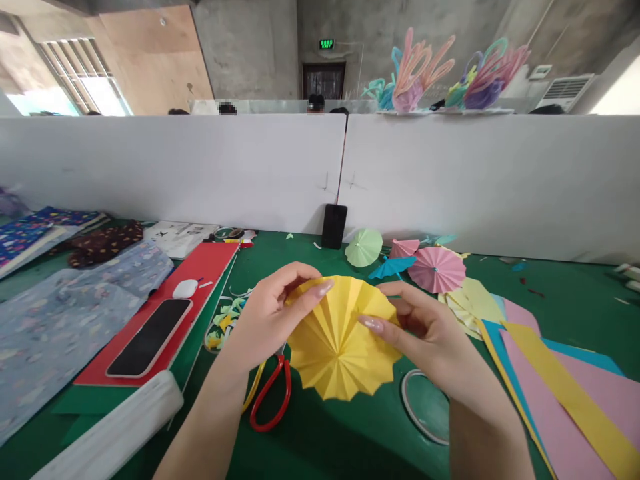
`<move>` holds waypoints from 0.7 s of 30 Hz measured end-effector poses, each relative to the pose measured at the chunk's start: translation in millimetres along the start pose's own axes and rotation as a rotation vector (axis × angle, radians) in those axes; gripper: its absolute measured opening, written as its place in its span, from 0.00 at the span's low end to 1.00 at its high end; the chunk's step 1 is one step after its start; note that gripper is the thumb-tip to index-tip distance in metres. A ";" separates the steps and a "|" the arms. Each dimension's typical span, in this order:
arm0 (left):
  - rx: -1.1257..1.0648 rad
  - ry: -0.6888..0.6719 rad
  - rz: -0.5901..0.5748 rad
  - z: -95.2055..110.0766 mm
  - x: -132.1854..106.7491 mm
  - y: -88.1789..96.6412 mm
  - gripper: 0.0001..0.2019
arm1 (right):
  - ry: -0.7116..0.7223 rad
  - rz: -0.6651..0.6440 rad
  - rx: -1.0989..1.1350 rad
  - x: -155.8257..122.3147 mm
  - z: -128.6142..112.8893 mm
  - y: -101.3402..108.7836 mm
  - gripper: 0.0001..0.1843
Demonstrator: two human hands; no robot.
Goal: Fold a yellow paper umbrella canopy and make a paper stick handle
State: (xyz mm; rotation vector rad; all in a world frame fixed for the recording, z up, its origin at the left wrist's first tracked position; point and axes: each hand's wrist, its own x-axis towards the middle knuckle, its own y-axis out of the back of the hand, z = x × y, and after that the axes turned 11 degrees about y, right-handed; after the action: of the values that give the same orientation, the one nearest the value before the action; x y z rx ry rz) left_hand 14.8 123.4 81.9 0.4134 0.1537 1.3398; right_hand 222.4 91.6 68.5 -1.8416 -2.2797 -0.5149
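A yellow pleated paper circle (340,353) with a scalloped edge is spread between my hands above the green table. My left hand (285,307) pinches its upper left rim, thumb on the front face. On the upper right, my right hand (415,320) grips the rim with the thumb pressed on the pleats and the fingers behind. Red-handled scissors (274,400) lie below my left hand, their blades hidden. A light grey ring (425,408) rests on the table under my right wrist. Behind the circle stand small paper umbrellas, among them a pink one (437,269) and a pale green one (363,247).
Coloured paper sheets (565,393) lie at the right. On the left are a red board (200,280) with a phone (150,338), a container of paper scraps (225,323), a white roll (115,427) and blue cloth (75,313). A white partition (200,170) closes the back.
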 end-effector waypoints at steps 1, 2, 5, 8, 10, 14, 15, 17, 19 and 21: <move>0.017 0.002 -0.029 -1.1 -0.3 2.3 0.08 | 0.001 0.020 -0.013 0.4 0.0 -0.2 0.11; 0.032 0.002 -0.057 -1.6 -0.8 4.5 0.08 | 0.006 0.034 -0.018 0.7 -0.4 -0.6 0.10; 0.032 -0.006 -0.082 -0.8 -1.8 8.8 0.08 | 0.031 0.039 -0.006 -0.4 -2.8 -1.9 0.11; -0.065 -0.049 -0.020 -0.8 0.5 10.6 0.09 | 0.069 0.021 0.001 -5.8 -3.7 -1.2 0.13; -0.127 -0.067 -0.006 -3.6 3.4 11.9 0.10 | 0.074 0.025 -0.009 -11.0 -1.9 0.8 0.15; -0.241 -0.083 -0.058 -15.3 8.4 15.9 0.10 | 0.049 0.072 0.006 -16.7 0.8 3.8 0.17; -0.269 -0.094 -0.073 -18.2 8.9 16.6 0.09 | 0.057 0.040 0.011 -16.5 -0.4 3.3 0.18; -0.311 -0.118 -0.127 -22.3 8.7 16.5 0.08 | 0.106 -0.029 0.041 -15.3 -5.0 0.5 0.17; -0.352 -0.153 -0.215 -23.2 7.2 14.5 0.07 | 0.121 -0.091 0.131 -14.4 -10.5 -3.6 0.16; -0.388 -0.177 -0.286 -21.5 5.6 11.3 0.06 | 0.128 -0.170 0.249 -14.0 -14.4 -7.1 0.13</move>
State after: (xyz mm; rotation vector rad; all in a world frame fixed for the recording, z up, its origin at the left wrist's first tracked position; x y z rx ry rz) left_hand -1.5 135.0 67.1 0.1707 -0.1877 1.0156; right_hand 217.4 72.2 76.0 -1.4669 -2.3056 -0.3421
